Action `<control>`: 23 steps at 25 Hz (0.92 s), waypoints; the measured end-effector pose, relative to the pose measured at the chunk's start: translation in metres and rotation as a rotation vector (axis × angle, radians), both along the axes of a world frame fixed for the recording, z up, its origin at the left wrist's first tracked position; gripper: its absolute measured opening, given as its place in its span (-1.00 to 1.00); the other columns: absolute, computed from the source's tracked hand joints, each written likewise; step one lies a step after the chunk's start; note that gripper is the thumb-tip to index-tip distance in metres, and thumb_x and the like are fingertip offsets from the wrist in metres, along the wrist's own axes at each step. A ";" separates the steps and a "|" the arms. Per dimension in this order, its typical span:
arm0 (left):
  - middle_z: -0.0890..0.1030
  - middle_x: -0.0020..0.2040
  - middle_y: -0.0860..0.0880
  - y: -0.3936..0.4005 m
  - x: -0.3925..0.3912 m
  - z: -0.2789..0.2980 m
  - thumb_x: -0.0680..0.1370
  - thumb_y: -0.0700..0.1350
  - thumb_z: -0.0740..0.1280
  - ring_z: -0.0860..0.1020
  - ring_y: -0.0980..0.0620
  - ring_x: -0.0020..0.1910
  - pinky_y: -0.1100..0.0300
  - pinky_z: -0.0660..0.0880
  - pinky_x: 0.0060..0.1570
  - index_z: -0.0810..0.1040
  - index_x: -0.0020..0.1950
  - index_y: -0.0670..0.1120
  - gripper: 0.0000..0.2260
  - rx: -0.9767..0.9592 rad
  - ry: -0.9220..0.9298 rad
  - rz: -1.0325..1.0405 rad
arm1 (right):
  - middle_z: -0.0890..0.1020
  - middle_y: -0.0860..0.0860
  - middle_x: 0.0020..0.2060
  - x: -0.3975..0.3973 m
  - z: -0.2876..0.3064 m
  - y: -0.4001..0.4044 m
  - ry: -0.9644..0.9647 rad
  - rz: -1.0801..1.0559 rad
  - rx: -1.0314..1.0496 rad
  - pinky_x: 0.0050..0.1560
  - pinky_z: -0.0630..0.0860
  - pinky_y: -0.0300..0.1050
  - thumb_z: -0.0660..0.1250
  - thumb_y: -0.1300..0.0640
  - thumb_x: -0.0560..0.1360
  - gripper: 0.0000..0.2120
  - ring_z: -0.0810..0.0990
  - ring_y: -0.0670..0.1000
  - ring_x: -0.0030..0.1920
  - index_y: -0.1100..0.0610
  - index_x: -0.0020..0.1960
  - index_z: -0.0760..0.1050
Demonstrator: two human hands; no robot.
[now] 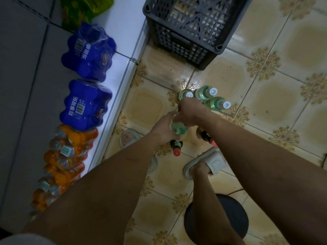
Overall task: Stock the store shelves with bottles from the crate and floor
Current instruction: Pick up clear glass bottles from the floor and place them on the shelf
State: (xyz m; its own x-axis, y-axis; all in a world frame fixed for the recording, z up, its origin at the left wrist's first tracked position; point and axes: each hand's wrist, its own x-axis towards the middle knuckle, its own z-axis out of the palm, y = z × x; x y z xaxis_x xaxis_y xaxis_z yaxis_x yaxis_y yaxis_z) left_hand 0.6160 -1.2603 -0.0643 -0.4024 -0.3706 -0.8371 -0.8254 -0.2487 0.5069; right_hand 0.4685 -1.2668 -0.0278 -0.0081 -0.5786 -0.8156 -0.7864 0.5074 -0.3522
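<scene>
A green clear bottle hangs above the tiled floor, gripped between my left hand at its side and my right hand over its top. Three more green bottles with white caps stand upright on the floor just beyond my hands. Two dark bottles with red caps stand under my hands. The dark plastic crate sits on the floor further ahead; what it holds shows only dimly through its lattice.
The low white shelf runs along the left, carrying two blue shrink-wrapped packs, orange drink packs and a green bag. My feet in slippers and a dark round stool are below me.
</scene>
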 end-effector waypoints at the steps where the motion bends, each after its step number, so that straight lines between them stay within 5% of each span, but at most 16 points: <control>1: 0.50 0.31 -0.06 -0.001 -0.003 0.005 0.29 -0.17 0.61 0.46 -0.07 0.31 -0.03 0.46 0.25 0.36 0.42 -0.03 -0.24 -0.001 0.036 0.060 | 0.62 0.12 -0.40 -0.001 0.012 -0.008 -0.018 0.012 -0.025 -0.40 0.52 -0.11 0.43 0.07 0.44 -0.73 0.57 0.04 -0.41 0.28 -0.27 0.56; 4: 0.60 0.08 -0.02 -0.011 -0.012 0.020 0.25 -0.27 0.62 0.55 -0.07 0.16 0.12 0.55 0.10 0.50 0.16 -0.09 -0.46 0.066 0.097 0.339 | 0.66 0.17 -0.32 0.000 0.041 -0.027 -0.031 0.043 -0.107 -0.20 0.64 0.00 0.45 0.04 0.44 -0.69 0.67 0.14 -0.28 0.32 -0.20 0.60; 6: 0.62 0.07 -0.09 -0.022 -0.013 0.027 0.23 -0.30 0.59 0.55 -0.14 0.17 0.02 0.56 0.15 0.53 0.08 -0.11 -0.52 0.104 0.131 0.509 | 0.64 0.16 -0.32 0.000 0.054 -0.039 -0.021 0.036 -0.145 -0.14 0.65 0.04 0.45 0.01 0.43 -0.69 0.67 0.16 -0.25 0.30 -0.17 0.58; 8: 0.64 0.10 -0.12 -0.036 -0.012 0.036 0.25 -0.18 0.58 0.58 -0.12 0.17 -0.09 0.53 0.20 0.57 0.08 -0.08 -0.57 -0.027 0.083 0.404 | 0.63 0.14 -0.32 0.002 0.065 -0.049 -0.022 0.029 -0.165 -0.15 0.65 0.04 0.45 0.01 0.42 -0.71 0.65 0.13 -0.27 0.26 -0.17 0.54; 10: 0.65 0.09 -0.06 -0.052 -0.011 0.052 0.23 -0.06 0.56 0.59 -0.04 0.13 0.03 0.56 0.14 0.58 0.09 -0.07 -0.54 -0.092 0.052 0.267 | 0.65 0.13 -0.33 0.006 0.076 -0.057 -0.036 0.011 -0.186 -0.24 0.62 -0.05 0.43 -0.06 0.43 -0.67 0.61 0.07 -0.35 0.22 -0.21 0.52; 12: 0.62 0.03 0.04 -0.073 -0.008 0.069 0.26 -0.07 0.58 0.58 0.03 0.05 0.26 0.57 -0.05 0.57 0.12 -0.06 -0.54 -0.109 0.047 0.179 | 0.64 0.07 -0.46 0.006 0.088 -0.063 -0.157 -0.211 -0.172 -0.41 0.52 -0.14 0.30 -0.23 0.50 -0.50 0.56 0.01 -0.48 0.23 -0.25 0.56; 14: 0.63 -0.03 0.06 -0.098 -0.001 0.094 0.34 -0.16 0.57 0.60 0.00 0.02 0.19 0.58 -0.12 0.58 0.08 0.01 -0.64 -0.005 0.092 0.193 | 0.60 0.05 -0.49 -0.003 0.099 -0.067 -0.274 -0.543 -0.109 -0.52 0.43 -0.21 0.09 -0.23 0.60 -0.43 0.51 0.00 -0.54 0.24 -0.09 0.59; 17: 0.62 0.12 -0.04 -0.145 0.012 0.139 0.39 -0.23 0.52 0.58 -0.04 0.11 0.03 0.61 -0.01 0.59 0.09 0.03 -0.66 0.101 0.106 0.150 | 0.58 0.13 -0.14 -0.023 0.115 -0.065 -0.268 -0.485 0.028 -0.46 0.43 -0.17 0.15 0.19 0.57 -0.66 0.49 0.03 -0.38 0.17 0.33 0.40; 20: 0.64 0.14 -0.05 -0.188 0.022 0.186 0.42 -0.28 0.46 0.58 -0.09 0.15 0.00 0.61 0.03 0.60 0.15 0.01 -0.65 0.181 0.140 0.062 | 0.36 0.09 0.41 -0.024 0.131 -0.069 -0.309 -0.189 0.184 -0.24 0.55 -0.05 0.42 0.22 0.46 -0.21 0.56 0.05 -0.07 -0.10 0.54 0.10; 23: 0.65 0.15 -0.12 -0.217 0.024 0.227 0.43 -0.29 0.43 0.58 -0.18 0.21 -0.13 0.58 0.11 0.60 0.15 0.00 -0.66 0.217 0.184 -0.005 | 0.34 0.03 0.46 0.003 0.148 -0.081 -0.443 -0.174 0.002 0.21 0.48 -0.02 0.59 0.09 0.34 -0.05 0.44 0.10 0.36 -0.06 0.55 0.12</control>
State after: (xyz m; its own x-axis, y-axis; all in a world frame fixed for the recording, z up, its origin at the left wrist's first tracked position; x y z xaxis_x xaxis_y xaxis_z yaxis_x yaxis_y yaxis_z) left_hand 0.6402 -1.4776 0.1623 -0.5560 -0.1880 -0.8096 -0.7261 -0.3642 0.5832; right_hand 0.4710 -1.3482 0.1199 0.2438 -0.5981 -0.7635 -0.4639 0.6194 -0.6333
